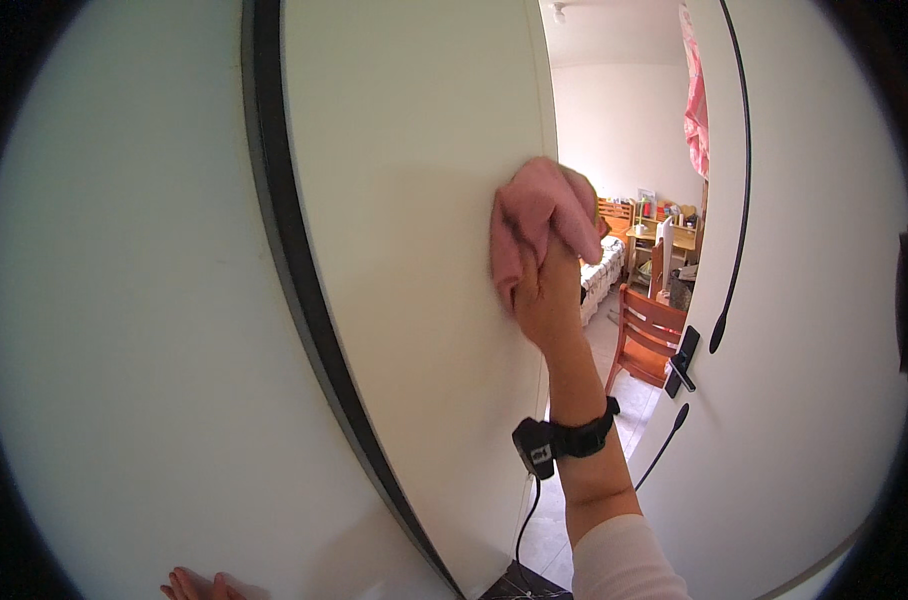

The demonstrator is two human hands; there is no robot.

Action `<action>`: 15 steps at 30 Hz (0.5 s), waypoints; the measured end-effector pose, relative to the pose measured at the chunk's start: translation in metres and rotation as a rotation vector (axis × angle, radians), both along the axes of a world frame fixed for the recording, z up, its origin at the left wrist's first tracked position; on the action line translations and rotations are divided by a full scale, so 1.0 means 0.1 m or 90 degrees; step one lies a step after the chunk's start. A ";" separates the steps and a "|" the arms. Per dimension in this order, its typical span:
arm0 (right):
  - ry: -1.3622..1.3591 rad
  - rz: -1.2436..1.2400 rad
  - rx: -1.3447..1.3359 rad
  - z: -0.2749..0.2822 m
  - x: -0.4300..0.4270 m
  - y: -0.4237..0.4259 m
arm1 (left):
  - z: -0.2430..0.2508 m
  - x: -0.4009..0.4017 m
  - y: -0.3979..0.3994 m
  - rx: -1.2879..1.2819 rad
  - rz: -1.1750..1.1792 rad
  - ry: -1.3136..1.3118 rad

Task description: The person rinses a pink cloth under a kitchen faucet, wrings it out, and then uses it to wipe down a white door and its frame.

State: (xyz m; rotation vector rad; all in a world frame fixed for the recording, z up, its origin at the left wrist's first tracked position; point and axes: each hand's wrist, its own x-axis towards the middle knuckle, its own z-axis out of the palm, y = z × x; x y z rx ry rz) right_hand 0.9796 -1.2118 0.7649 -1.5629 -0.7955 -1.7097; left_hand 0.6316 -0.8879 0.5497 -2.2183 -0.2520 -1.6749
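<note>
My right hand (pixel 548 311) grips a bunched pink cloth (pixel 540 202) and holds it against the white panel (pixel 416 225), close to that panel's right edge. The cloth covers most of my fingers. A black strap with a small device (pixel 536 446) is around my right wrist, and a black cable (pixel 527 525) hangs from it. At the bottom left, only the fingers of my left hand (pixel 191 586) show, spread apart beside the white surface (pixel 146 337). Nothing is visible in them, and the frame's edge cuts off the palm.
A black vertical strip (pixel 304 247) separates the two white surfaces. On the right stands a white door (pixel 806 262) with a black lever handle (pixel 683 367). Through the opening appear a wooden chair (pixel 649 337), a bed (pixel 602 277), a desk (pixel 668 234) and pink hanging fabric (pixel 695 105).
</note>
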 end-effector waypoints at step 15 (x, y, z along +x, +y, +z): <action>0.084 0.160 0.017 0.46 0.02 0.06 | -0.01 0.04 0.00 0.022 0.003 -0.005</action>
